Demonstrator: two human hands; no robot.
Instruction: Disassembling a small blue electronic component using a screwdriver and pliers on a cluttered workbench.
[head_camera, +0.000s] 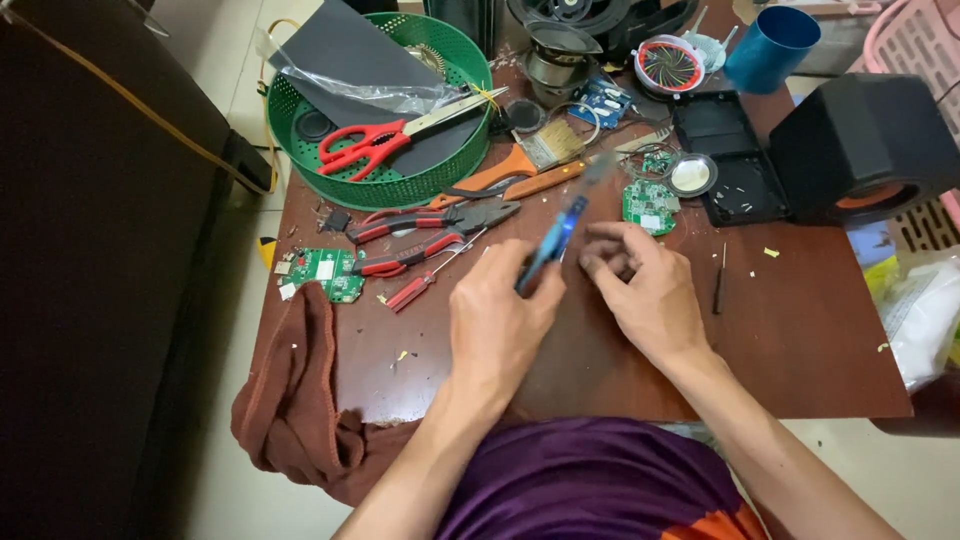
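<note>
Cluttered dark reddish-brown wooden desk (800, 350) over a pale tiled floor, that's what I'm looking down at. My left hand (498, 322) is closed around a slim blue-handled tool (556, 240), which sticks up and away from me with its tip blurred, so can't tell what kind of tip it has. My right hand (645, 290) sits just beside it, fingers curled in and pinching something tiny against the desk; it's too small and hidden for me to say what.

Just left of the hands lie red-handled pliers (430, 222) and a small red-handled screwdriver (410, 292), with a green circuit board (330, 270) further left near the edge, above a rust-brown cloth (300, 390) hanging off the corner. Behind the hands there's an orange-handled paintbrush (520, 160) and a second small green circuit board (648, 208), next to a round metal disc (692, 174). Back left is a round green perforated plastic basket (400, 185) holding red-handled scissors (375, 142) and a dark grey sheet. Right side has a black speaker box (870, 145), an open black plastic casing (725, 155), and a blue cylindrical cup (770, 45) at the back.
</note>
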